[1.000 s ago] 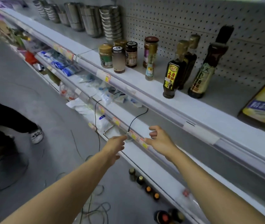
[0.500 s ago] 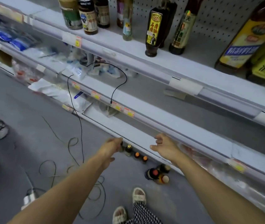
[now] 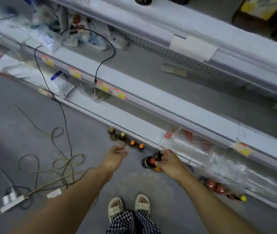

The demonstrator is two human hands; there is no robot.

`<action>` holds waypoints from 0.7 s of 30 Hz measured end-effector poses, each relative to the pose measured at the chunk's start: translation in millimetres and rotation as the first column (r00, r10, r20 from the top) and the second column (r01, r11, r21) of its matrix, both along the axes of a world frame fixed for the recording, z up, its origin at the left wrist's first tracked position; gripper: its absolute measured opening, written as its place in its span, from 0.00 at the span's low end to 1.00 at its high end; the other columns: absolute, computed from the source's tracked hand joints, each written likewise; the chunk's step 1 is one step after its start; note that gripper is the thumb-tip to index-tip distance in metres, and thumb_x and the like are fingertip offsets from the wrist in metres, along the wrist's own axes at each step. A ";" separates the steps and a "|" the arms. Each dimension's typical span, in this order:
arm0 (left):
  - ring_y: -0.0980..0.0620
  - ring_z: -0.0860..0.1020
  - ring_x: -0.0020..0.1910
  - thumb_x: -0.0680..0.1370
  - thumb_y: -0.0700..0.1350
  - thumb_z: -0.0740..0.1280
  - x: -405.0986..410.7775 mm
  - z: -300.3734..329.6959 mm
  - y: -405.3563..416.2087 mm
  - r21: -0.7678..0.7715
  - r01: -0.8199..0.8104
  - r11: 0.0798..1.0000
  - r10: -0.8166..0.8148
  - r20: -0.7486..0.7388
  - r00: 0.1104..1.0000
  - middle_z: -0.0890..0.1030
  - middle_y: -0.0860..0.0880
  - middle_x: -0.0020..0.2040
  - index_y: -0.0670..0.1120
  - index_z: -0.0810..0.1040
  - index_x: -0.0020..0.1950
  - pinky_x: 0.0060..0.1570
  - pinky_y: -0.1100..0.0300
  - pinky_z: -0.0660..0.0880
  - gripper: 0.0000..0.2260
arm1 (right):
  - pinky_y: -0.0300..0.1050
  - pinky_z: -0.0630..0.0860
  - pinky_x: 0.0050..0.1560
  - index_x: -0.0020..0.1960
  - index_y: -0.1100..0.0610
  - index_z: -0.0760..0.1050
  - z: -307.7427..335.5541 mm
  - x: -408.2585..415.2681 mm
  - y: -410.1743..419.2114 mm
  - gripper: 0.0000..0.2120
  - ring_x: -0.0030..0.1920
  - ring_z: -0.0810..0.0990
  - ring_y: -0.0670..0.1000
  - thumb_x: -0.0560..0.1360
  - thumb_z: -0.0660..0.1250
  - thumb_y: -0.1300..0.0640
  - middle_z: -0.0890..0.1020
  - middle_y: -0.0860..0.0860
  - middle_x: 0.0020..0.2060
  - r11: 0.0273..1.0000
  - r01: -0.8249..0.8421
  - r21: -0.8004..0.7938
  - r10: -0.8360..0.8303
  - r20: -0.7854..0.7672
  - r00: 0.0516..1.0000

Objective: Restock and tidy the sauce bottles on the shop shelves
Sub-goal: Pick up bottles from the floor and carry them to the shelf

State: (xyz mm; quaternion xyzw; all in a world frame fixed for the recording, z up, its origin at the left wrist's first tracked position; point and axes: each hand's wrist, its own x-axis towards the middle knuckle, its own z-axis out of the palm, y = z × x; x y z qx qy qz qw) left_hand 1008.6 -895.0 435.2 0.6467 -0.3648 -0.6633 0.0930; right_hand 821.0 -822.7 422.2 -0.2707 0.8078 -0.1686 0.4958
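Reaching down: both bare arms stretch toward sauce bottles standing on the grey floor [image 3: 24, 132] at the foot of the shelves [image 3: 151, 105].
Right hand [image 3: 169, 163]: fingers curl round the neck of a dark bottle [image 3: 157, 156]; a red-capped bottle [image 3: 148, 162] stands touching it, and whether the thumb holds that one too is hard to tell. An orange-topped bottle [image 3: 158, 169] peeks out under the hand.
Left hand [image 3: 115, 156]: fingers loose and spread, holding nothing, just short of the row of four small bottles [image 3: 126, 139].
Blurred: red-lidded jars [image 3: 216, 185] and a yellow-capped bottle [image 3: 239, 198] under the lowest shelf, labels unreadable.
Cut off: large yellow-labelled bottles [image 3: 261, 7] at the top edge.
Floor clutter: tangled cables [image 3: 63, 159].
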 end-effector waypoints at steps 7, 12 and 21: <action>0.51 0.72 0.53 0.79 0.44 0.64 -7.6 -128.0 -12.7 -0.037 0.057 0.998 -0.056 0.046 0.997 0.72 0.47 0.63 0.48 0.67 0.70 0.50 0.59 0.68 0.19 | 0.55 0.78 0.56 0.66 0.58 0.68 -132.9 -1.4 -24.4 0.27 0.56 0.78 0.56 0.69 0.72 0.62 0.76 0.55 0.56 0.997 0.077 -0.023 -0.077 0.012 0.997; 0.49 0.72 0.59 0.78 0.45 0.65 -22.8 -236.5 -23.8 -0.047 0.040 0.998 -0.037 0.067 0.997 0.70 0.48 0.68 0.51 0.63 0.72 0.54 0.57 0.69 0.23 | 0.47 0.75 0.56 0.70 0.57 0.63 -235.1 2.9 -38.7 0.28 0.54 0.77 0.53 0.72 0.69 0.63 0.76 0.53 0.54 0.991 0.107 -0.076 -0.108 -0.010 0.994; 0.46 0.67 0.69 0.77 0.45 0.67 -56.1 -426.2 -57.5 -0.144 0.107 0.984 -0.092 0.107 0.990 0.65 0.48 0.73 0.54 0.57 0.75 0.63 0.52 0.69 0.29 | 0.41 0.69 0.60 0.75 0.54 0.56 -398.1 13.6 -65.8 0.33 0.70 0.67 0.53 0.75 0.68 0.62 0.64 0.53 0.72 0.975 0.115 -0.193 -0.130 -0.069 0.989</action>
